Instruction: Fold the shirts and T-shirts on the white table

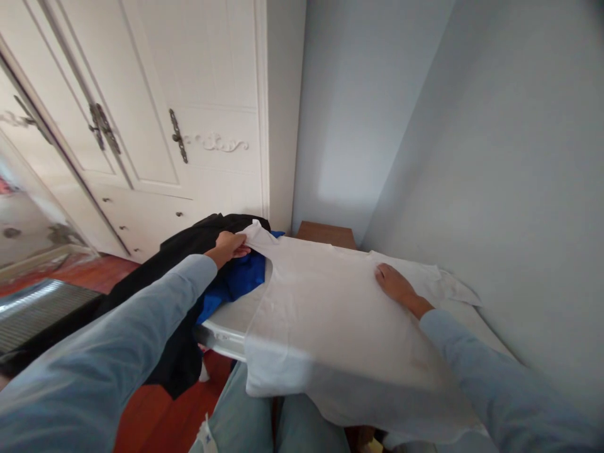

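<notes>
A white wardrobe point(212, 75) fills the upper left of the frame and a grey wall point(509, 157) the right; red floor point(155, 418) shows at lower left. In the middle, a white table point(221, 340) carries a white shirt point(325, 296), spread across the centre and lower right, its near part hanging over the table's edge above the person's legs point(236, 402).

The left hand point(230, 245), left of centre, pinches the sleeve end between thumb and fingers. The right hand point(395, 286), right of centre, lies on the shirt near the neckline with its fingers bent under; whether they grip a fold or only press down, I cannot tell.

The overhang looks like the main risk: its weight could drag the shirt off the near edge if both hands let go. A hard pull on the sleeve might skew the body or raise creases, especially if the right hand only presses lightly. The blue cloth point(243, 277) and black cloth point(212, 229) lie close by the pinched sleeve, so a leftward sweep could catch them; the black one, draping down towards the floor, seems the likelier to slip.
</notes>
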Demonstrator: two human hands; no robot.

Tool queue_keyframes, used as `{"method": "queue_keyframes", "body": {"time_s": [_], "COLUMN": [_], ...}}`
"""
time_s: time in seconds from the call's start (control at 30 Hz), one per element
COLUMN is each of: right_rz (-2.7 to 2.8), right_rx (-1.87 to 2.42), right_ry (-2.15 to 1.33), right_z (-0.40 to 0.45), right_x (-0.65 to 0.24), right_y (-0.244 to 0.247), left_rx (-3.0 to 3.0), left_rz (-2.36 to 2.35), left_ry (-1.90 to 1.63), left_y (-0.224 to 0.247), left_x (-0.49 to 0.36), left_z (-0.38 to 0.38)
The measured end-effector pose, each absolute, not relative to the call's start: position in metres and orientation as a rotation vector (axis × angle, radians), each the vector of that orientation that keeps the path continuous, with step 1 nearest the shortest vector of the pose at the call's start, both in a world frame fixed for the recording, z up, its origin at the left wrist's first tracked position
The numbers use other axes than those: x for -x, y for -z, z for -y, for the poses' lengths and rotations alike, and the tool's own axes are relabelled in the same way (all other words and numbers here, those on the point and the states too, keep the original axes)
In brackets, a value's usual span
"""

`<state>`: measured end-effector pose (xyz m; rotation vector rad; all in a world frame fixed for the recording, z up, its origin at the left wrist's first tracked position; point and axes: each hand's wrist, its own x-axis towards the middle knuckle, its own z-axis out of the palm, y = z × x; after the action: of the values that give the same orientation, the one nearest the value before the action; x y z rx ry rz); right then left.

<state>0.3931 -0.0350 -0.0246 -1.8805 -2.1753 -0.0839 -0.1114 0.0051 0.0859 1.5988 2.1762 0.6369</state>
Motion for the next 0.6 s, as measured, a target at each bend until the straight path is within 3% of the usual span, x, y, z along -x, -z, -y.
{"method": "queue_keyframes", "body": {"time_s": [0.33, 0.6], "right_rz": [2.114, 2.163], "right_rx": [1.904, 1.909], "right_ry": [0.029, 0.041], "right_z": [0.043, 0.048], "right_x": [-0.365, -0.360], "right_y": [0.013, 0.010], "left_rx": [-1.629, -1.900], "left_rz": [-2.276, -2.472], "left_ry": [-0.529, -0.359], "left_y": [-0.123, -0.110], "left_x": [0.111, 0.104], "left_z": [-0.005, -0.024]}}
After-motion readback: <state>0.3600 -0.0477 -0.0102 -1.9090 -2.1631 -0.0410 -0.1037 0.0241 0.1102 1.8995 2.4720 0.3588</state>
